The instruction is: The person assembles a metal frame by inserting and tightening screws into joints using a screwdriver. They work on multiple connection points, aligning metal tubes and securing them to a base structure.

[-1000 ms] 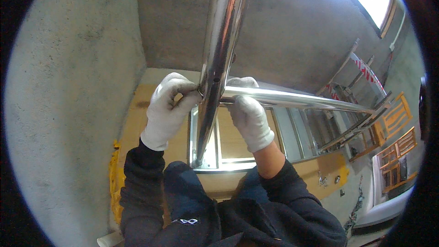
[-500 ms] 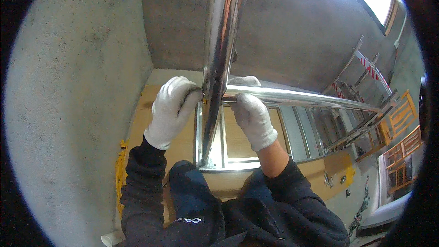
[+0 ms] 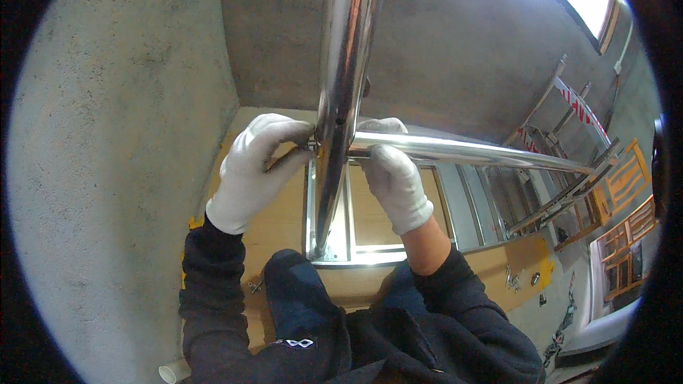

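A shiny round metal post [image 3: 340, 50] rises in front of me, with a small dark hole in its side. From its right side a thinner polished tube [image 3: 469, 152] runs off to the right. My left hand [image 3: 252, 163], in a white glove, pinches with thumb and fingertips at the left side of the post. A small piece seems to be between those fingertips, too hidden to name. Also gloved in white, my right hand [image 3: 400, 192] grips the tube close to the joint, fingers over its far side and thumb on the near side.
A flat metal frame [image 3: 377, 257] lies on cardboard [image 3: 356, 288] before my knees. Loose small hardware [image 3: 512, 279] lies at right. Metal ladder-like framing with red-and-white tape [image 3: 580, 110] and wooden chairs [image 3: 627, 176] stand further right. A rough wall [image 3: 128, 135] borders the left.
My left hand has turned and shifted slightly left, its fingers now stretched towards the post with a gap showing between thumb and forefinger. My right hand stays on the tube.
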